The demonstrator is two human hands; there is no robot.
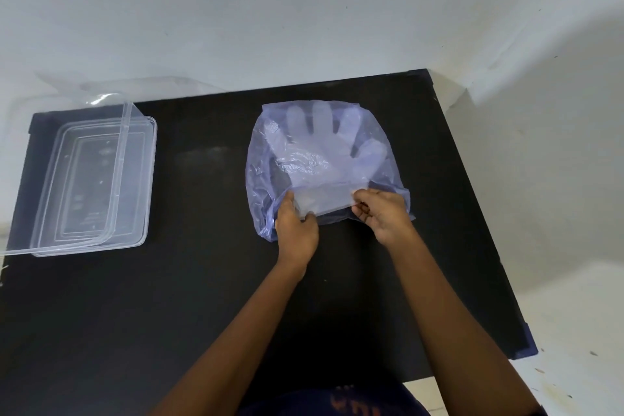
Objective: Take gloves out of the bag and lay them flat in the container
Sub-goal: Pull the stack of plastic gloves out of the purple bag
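Observation:
A thin blue see-through bag (260,179) lies on the black table (202,280), right of centre. Clear plastic gloves (324,152) lie inside it, fingers pointing away from me. Their cuff end (324,201) sticks out of the bag's near opening. My left hand (297,230) pinches the cuff's left corner together with the bag edge. At the cuff's right corner, my right hand (385,213) does the same. The clear rectangular container (135,186) stands at the table's left end, open.
The container's clear lid (118,159) rests tilted across the container, one edge propped up. A crumpled clear plastic sheet (101,91) lies behind the container at the wall. White walls surround the table; its right edge (479,213) drops to a pale floor.

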